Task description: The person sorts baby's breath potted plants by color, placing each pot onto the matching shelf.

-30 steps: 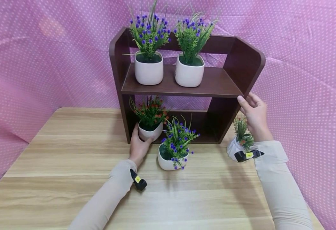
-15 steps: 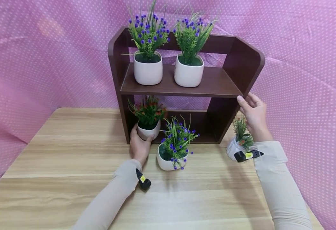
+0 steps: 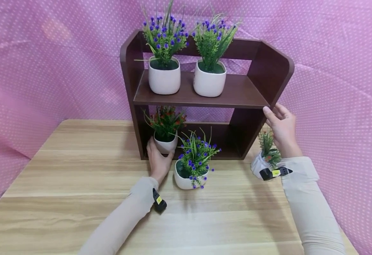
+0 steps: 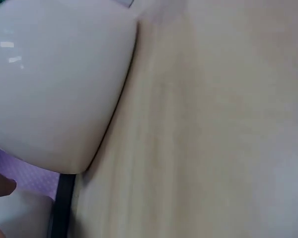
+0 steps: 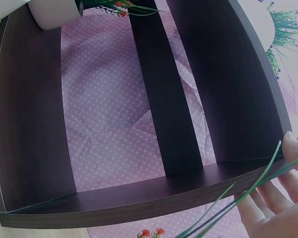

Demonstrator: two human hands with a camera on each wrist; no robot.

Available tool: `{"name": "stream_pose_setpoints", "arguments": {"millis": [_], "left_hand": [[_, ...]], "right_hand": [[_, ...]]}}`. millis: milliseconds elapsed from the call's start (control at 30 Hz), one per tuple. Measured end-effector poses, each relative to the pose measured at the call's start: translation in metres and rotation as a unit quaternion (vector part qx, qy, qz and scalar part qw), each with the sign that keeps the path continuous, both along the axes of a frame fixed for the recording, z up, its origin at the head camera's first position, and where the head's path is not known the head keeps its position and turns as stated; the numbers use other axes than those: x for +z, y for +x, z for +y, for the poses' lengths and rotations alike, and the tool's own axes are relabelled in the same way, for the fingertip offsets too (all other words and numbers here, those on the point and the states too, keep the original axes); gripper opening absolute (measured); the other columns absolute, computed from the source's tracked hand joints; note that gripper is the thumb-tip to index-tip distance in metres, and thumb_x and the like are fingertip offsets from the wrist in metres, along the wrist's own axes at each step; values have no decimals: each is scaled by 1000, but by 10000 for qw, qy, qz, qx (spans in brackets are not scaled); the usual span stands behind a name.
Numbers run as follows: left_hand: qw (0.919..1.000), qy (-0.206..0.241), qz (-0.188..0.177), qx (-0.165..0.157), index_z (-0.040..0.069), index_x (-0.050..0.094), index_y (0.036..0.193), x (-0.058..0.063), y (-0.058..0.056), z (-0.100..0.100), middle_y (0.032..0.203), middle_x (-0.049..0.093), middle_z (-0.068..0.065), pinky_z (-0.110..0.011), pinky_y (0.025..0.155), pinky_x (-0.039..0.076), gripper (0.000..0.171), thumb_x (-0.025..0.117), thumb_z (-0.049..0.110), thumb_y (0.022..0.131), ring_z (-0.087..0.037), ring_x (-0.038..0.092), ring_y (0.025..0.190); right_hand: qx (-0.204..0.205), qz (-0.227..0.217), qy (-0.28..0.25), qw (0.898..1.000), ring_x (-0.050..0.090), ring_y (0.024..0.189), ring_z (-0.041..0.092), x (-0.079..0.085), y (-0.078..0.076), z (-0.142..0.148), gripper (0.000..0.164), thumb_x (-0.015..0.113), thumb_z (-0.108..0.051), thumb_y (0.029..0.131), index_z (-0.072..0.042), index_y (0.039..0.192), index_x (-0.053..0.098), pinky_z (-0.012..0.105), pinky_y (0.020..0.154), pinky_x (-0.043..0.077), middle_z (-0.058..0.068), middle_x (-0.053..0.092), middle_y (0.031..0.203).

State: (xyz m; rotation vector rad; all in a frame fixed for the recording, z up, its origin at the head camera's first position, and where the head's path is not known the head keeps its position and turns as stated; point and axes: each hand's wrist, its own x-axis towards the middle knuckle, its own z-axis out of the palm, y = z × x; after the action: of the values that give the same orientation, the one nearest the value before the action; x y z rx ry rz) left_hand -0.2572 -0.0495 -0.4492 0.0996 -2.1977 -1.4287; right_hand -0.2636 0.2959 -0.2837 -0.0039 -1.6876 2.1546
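Note:
My left hand (image 3: 159, 161) grips the white pot of an artificial red-flowered plant (image 3: 166, 144) on the lower left of a dark brown two-tier shelf (image 3: 201, 103). Its thumb lies at the pot's front right and its fingers at the left side. Only the thumb (image 4: 1, 185) shows beside that pot in the left wrist view. My right hand (image 3: 282, 130) holds the shelf's right side panel, thumb on the front edge and fingers behind. A purple-flowered potted plant (image 3: 186, 182) stands on the table just right of my left hand.
Two purple-flowered plants, a left one (image 3: 164, 81) and a right one (image 3: 209, 84), stand on the upper tier. A small plant in a pale pleated pot (image 3: 258, 165) sits under my right wrist. Pink dotted cloth (image 3: 61, 71) hangs around the wooden table (image 3: 61, 198).
My left hand has shifted slightly to the right along the pot, its thumb now lower at the right. The red-flowered plant has turned and moved only slightly. The right hand keeps its place.

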Motion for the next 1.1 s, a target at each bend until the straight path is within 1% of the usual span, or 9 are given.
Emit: {"name": "stream_pose_setpoints", "arguments": {"millis": [67,133,233,367,500,600,667,833,1100], "left_hand": [[9986,-318,-88,-407,-4,17,150,2,6,-4,155,18,-24,-45,117,20,93,77,14,81,-34,17,144],[9940,-750,-187,-778,-4,13,151,5,13,-8,157,10,-24,-48,118,16,93,74,16,84,-36,10,145],[9806,-1588,-192,-1136,-5,13,151,9,23,-15,159,5,-22,-54,117,13,90,72,18,86,-40,6,145],[9514,-2714,-19,-1454,-6,18,150,14,30,-24,159,5,-22,-61,114,15,88,71,20,85,-41,5,145],[9187,-3537,35,-1754,-7,22,148,16,34,-29,158,8,-23,-63,112,16,86,72,21,85,-40,5,145],[9042,-3864,21,-1819,-7,23,148,17,36,-31,158,8,-24,-63,112,18,86,72,22,85,-41,7,145],[8994,-3972,8,-1827,-7,21,149,17,36,-31,158,8,-24,-63,112,19,86,71,23,85,-40,8,145],[8950,-4053,-51,-1861,-6,19,149,17,34,-30,158,9,-23,-60,113,20,87,70,24,86,-38,8,145],[8944,-4136,-102,-1698,-6,23,149,18,29,-26,156,16,-25,-59,113,22,86,71,24,84,-39,13,144]], "right_hand": [[-7,2,8,10000,64,93,11,0,0,0,47,75,-8,82,0,126,59,20,80,55,0,67,101],[-7,-10,35,10000,64,94,12,1,1,0,49,75,-9,82,0,126,59,21,81,55,0,67,102],[17,-39,46,10000,63,97,13,1,1,1,51,75,-10,82,0,128,57,22,83,54,0,66,104],[-3,-55,34,10000,63,97,12,1,1,1,51,75,-10,82,1,129,57,21,82,54,0,66,104],[-10,-43,12,10000,64,94,11,1,1,2,51,75,-9,82,1,128,57,21,81,55,0,66,104],[-14,-63,21,10000,64,95,11,1,1,2,51,75,-9,82,1,129,57,21,81,55,0,66,103],[-31,-91,29,10000,64,96,12,1,1,2,52,75,-9,82,1,129,56,21,82,54,0,66,104],[-52,-129,25,9999,63,99,13,1,2,2,54,75,-10,82,0,131,56,22,83,54,1,65,106],[-62,-100,42,9999,63,97,12,0,1,1,53,76,-10,82,1,129,57,22,84,54,1,66,105]]}}
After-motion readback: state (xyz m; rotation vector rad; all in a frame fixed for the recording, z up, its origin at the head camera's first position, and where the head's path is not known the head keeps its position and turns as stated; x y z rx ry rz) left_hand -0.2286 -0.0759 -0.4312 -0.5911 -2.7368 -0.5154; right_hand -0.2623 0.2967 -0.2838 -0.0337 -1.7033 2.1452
